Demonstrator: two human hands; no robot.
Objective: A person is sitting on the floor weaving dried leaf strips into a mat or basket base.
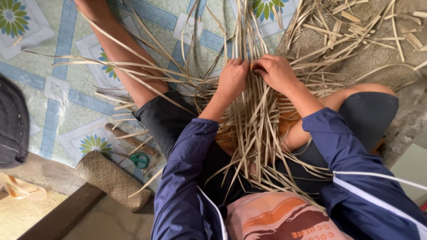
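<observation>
Both hands at the far edge of a half-woven mat of pale flat strips.

The woven strips (258,120) lie across the lap, long axis running away from the body; loose ends fan over the patterned floor mat (66,84). Left hand (233,78) and right hand (276,71) sit side by side, almost touching, equally near, fingers curled closed and pinching strips. Green-handled scissors (140,159) lie apart, near the floor mat's near edge.

Two hands, left hand (232,79) and right hand (275,71), are showing; one pair of scissors (139,159), one woven mat (111,178), and too many straw strips (253,120) for counting.
</observation>
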